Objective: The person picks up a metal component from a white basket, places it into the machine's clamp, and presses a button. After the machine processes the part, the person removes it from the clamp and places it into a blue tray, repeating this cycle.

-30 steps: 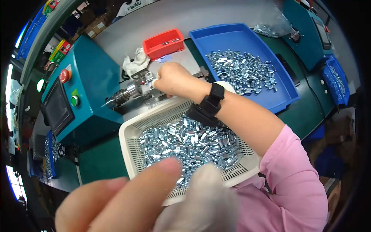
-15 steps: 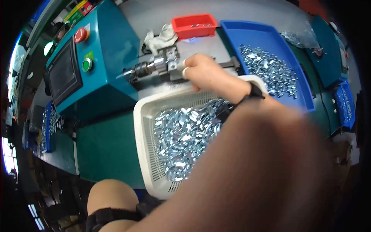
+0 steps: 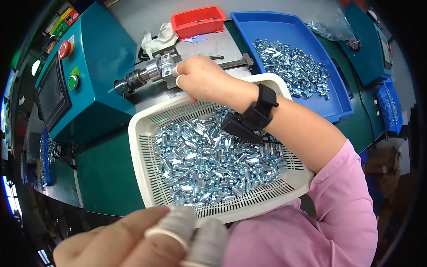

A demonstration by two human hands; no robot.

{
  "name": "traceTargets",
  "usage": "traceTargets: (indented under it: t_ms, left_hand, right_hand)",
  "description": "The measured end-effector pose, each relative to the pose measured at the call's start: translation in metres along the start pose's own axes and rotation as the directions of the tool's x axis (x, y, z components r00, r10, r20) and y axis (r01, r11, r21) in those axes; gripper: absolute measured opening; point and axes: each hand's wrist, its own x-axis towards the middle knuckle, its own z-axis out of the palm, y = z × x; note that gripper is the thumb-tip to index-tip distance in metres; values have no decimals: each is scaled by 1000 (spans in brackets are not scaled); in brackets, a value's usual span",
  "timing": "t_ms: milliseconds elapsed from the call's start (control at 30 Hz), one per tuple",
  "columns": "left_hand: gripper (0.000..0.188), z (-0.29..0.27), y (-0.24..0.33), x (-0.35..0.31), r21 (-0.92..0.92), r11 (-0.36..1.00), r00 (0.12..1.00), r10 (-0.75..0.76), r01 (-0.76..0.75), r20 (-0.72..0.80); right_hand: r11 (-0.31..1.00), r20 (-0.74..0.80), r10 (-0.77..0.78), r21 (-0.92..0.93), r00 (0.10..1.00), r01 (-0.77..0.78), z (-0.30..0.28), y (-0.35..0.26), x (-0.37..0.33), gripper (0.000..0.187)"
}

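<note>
My right hand [image 3: 198, 78] reaches over the basket to a metal clamping fixture [image 3: 167, 66] on the machine. Its cot-covered fingertips are closed at the fixture's right side; anything between them is hidden. Close to the camera at the lower edge is my left hand [image 3: 133, 240], blurred and partly cut off. White finger cots [image 3: 175, 224] cover two of its fingertips, and its grip cannot be made out. Below my right wrist stands a cream plastic basket [image 3: 141, 164], holding many shiny hexagonal metal pieces [image 3: 209, 160]. A black wrist device [image 3: 255, 115] hangs over them.
The teal machine [image 3: 100, 53] with screen and buttons stands left of the fixture. Behind are a red bin [image 3: 198, 22] and a white cloth [image 3: 160, 39]. A blue tray [image 3: 262, 20] with similar metal pieces [image 3: 289, 66] lies to the right, a second teal machine [image 3: 367, 49] beyond.
The view has shifted, so the bench things sit further left. A large blurred arm no longer covers the basket's right part. My left hand now shows at the lower edge; my right stays at the fixture.
</note>
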Motion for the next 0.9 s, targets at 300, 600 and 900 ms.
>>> traceTargets:
  t_ms: [300,600,900]
  left_hand:
    - [20,81,-46,43,-162,987,933,66,-8,353]
    - [20,158,-52,68,-118,992,903,11,44,430]
    - [15,171,-53,68,-214,976,937,30,48,348]
  right_hand:
    - [958,-151,-156,-263,976,113,-1,12,2,17]
    - [962,-222,-159,-254,962,101,-13,7,8,17]
    - [973,-213,-5,-227,977,-45,-22,14,15,21]
